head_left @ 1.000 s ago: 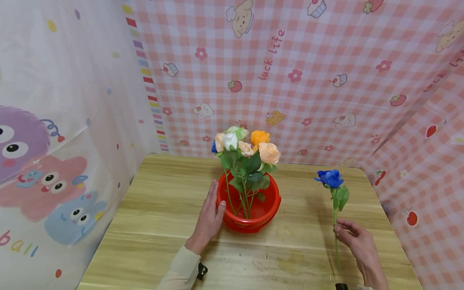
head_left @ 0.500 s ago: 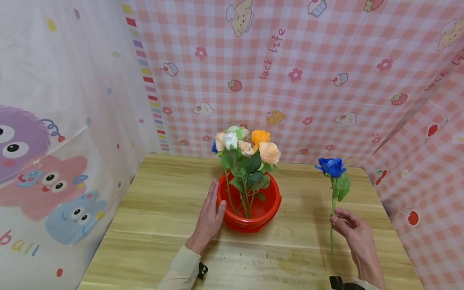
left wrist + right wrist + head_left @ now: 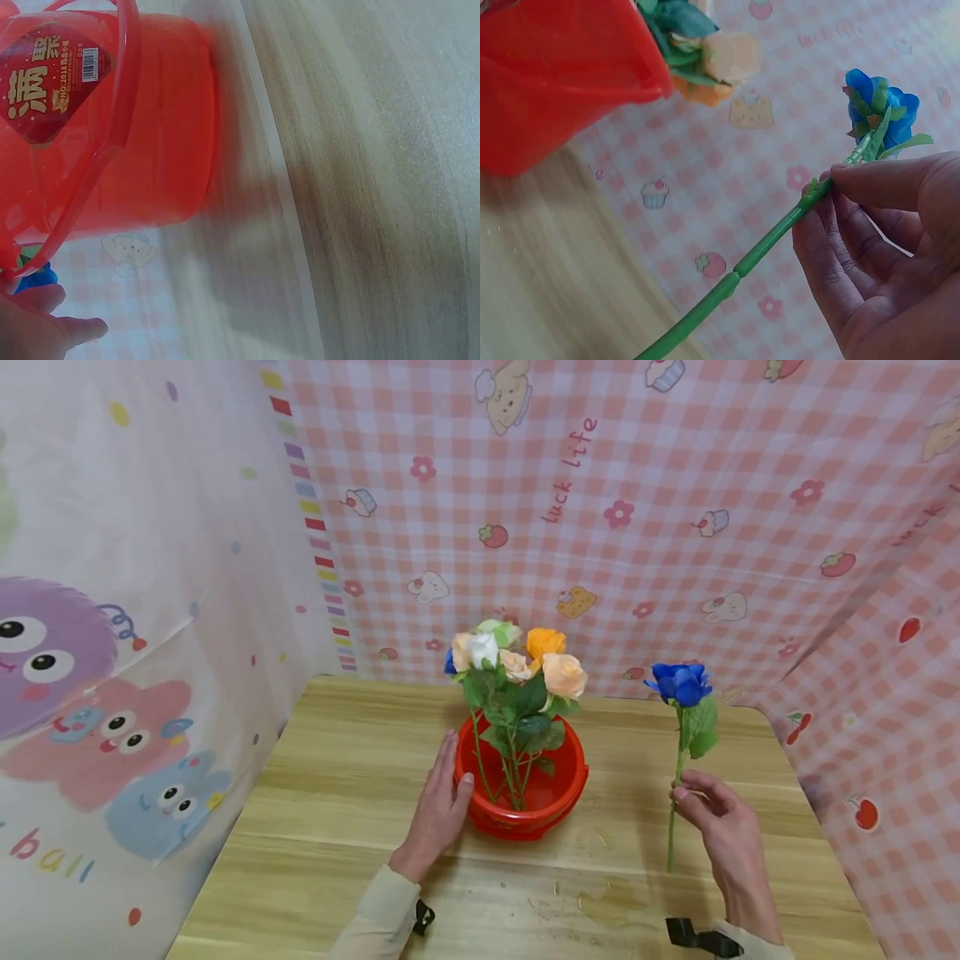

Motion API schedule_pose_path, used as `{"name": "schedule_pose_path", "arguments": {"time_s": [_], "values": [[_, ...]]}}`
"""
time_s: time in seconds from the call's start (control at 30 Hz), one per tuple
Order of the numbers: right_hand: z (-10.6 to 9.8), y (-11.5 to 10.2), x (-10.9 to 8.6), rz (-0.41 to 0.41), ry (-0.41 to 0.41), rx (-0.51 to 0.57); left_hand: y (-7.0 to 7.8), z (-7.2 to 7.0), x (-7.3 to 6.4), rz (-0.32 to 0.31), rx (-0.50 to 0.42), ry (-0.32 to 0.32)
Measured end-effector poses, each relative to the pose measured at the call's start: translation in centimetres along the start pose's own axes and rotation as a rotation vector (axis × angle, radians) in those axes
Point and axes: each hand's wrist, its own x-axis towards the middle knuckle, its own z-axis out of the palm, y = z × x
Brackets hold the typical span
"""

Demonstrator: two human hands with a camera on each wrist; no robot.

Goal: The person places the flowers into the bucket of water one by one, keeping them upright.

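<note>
Between thumb and fingers, my right hand (image 3: 723, 827) pinches the green stem of a blue artificial flower (image 3: 678, 683), held upright to the right of the bucket. The right wrist view shows the grip on the stem (image 3: 769, 240) below the bloom. My left hand (image 3: 438, 806) lies with straight fingers along the left side of a red plastic bucket (image 3: 525, 818). Several artificial roses stand in the bucket, among them a peach rose (image 3: 564, 675), an orange rose (image 3: 546, 643) and a white rose (image 3: 482, 649). A blue bloom is partly hidden behind them.
Water is spilled on the wooden table (image 3: 322, 777), with a puddle (image 3: 611, 902) in front of the bucket. A pink checked cloth (image 3: 450, 460) hangs behind and on the right. A white printed cloth (image 3: 187, 610) hangs on the left.
My right hand has risen and moved a little left with the blue flower, whose stem end has lifted too. The left hand stays at the bucket. The head view has shifted slightly.
</note>
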Motion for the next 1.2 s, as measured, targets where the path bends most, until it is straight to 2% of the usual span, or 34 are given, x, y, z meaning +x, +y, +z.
{"name": "schedule_pose_path", "arguments": {"time_s": [0.87,1.2], "values": [[6.1,-5.3,1.1,-0.182,-0.037,0.158,0.0,0.1,0.1,-0.010,0.004,-0.007],[8.7,-6.3,1.5,-0.249,-0.073,0.128,-0.1,0.1,0.1,-0.010,0.013,-0.006]]}}
